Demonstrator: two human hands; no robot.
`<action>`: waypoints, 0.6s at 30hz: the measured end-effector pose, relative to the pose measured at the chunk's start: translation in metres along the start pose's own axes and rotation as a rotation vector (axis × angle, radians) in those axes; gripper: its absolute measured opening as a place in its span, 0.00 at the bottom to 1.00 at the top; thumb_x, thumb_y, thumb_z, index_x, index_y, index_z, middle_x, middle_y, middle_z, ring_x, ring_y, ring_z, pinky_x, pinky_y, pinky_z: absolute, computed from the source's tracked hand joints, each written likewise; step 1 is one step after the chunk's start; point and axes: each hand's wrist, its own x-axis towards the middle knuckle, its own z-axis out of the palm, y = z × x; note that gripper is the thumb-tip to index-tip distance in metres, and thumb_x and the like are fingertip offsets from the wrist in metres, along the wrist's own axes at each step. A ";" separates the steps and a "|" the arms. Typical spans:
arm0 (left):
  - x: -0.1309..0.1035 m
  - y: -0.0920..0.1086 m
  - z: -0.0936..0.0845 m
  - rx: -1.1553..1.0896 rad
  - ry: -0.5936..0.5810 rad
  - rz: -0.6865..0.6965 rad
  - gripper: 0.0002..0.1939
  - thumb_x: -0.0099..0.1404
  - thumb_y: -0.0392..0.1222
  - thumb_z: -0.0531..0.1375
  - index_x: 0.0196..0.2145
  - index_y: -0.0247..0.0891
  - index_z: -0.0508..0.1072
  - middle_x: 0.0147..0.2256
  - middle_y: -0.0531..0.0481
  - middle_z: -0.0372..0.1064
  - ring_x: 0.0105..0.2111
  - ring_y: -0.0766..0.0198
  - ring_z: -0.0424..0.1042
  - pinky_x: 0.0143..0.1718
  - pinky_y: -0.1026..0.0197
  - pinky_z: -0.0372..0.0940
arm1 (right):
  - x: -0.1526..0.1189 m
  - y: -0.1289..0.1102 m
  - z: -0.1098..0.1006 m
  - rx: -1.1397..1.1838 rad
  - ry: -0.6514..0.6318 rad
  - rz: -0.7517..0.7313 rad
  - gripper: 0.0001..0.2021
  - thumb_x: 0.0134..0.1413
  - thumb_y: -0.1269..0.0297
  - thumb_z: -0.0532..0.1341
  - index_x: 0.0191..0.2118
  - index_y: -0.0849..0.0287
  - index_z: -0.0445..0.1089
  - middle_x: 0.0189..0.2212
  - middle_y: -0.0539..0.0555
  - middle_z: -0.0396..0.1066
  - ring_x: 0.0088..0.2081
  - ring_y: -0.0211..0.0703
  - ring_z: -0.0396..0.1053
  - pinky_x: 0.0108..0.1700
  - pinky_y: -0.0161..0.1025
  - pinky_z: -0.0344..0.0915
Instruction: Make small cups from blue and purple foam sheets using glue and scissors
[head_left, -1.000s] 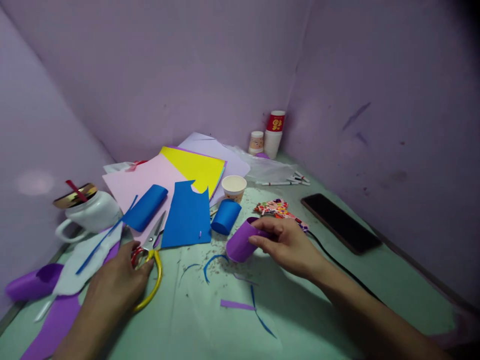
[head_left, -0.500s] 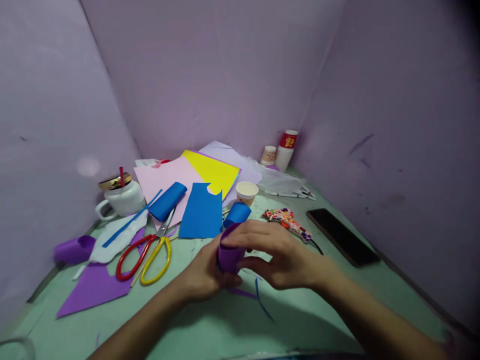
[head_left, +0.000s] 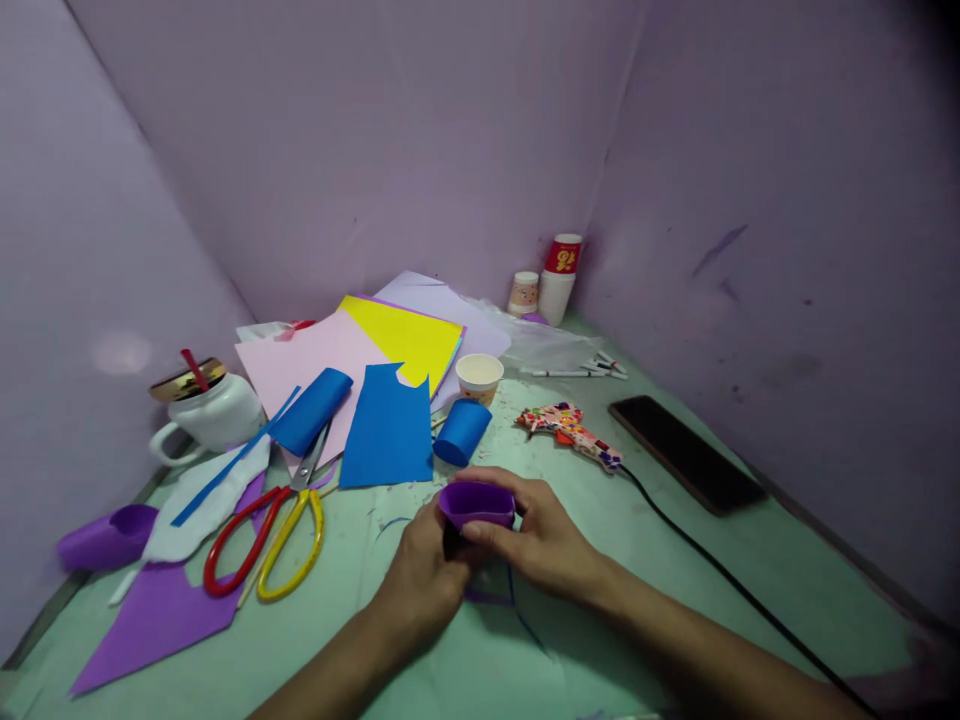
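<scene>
Between my two hands is a purple foam-sheet tube (head_left: 487, 508), its open end tilted up toward me. My left hand (head_left: 427, 560) is closed around its left side and lower part. My right hand (head_left: 544, 535) wraps its right side, with the thumb across the near rim and the fingers behind. The lower end of the tube is hidden by my hands. Just beyond them lies a short blue tube (head_left: 463, 432), and left of it a flat blue sheet (head_left: 388, 430) with a notched top edge. Scissors (head_left: 277, 530) with red and yellow handles lie to the left.
A patterned glue gun (head_left: 574, 435) with a black cord and a phone (head_left: 684, 455) lie on the right. A paper cup (head_left: 480, 376) stands behind the blue tube. A white mug (head_left: 221, 410), another purple tube (head_left: 109, 540) and purple scrap (head_left: 157, 620) are on the left.
The purple tube has tipped so its opening faces me more. My right hand has shifted from over its top to around its side. The view has turned slightly right.
</scene>
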 end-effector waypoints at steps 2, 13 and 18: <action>0.001 -0.001 0.000 0.004 0.021 -0.022 0.19 0.61 0.40 0.58 0.51 0.37 0.68 0.48 0.43 0.72 0.45 0.54 0.72 0.47 0.52 0.66 | -0.001 0.003 -0.002 0.065 -0.009 -0.023 0.15 0.49 0.68 0.66 0.46 0.55 0.73 0.43 0.55 0.76 0.45 0.47 0.73 0.52 0.47 0.66; 0.003 -0.005 -0.002 0.075 0.114 -0.065 0.32 0.52 0.52 0.65 0.52 0.39 0.65 0.48 0.43 0.72 0.45 0.50 0.72 0.45 0.50 0.67 | 0.008 0.006 -0.005 0.231 -0.085 0.042 0.39 0.29 0.67 0.76 0.54 0.55 0.65 0.53 0.58 0.68 0.53 0.53 0.67 0.56 0.50 0.62; 0.005 -0.007 -0.003 0.091 0.148 -0.090 0.33 0.52 0.55 0.65 0.52 0.38 0.63 0.48 0.41 0.71 0.45 0.47 0.71 0.44 0.48 0.66 | 0.003 0.009 -0.009 0.161 -0.047 0.044 0.41 0.32 0.65 0.75 0.56 0.55 0.60 0.55 0.60 0.64 0.57 0.55 0.63 0.60 0.53 0.58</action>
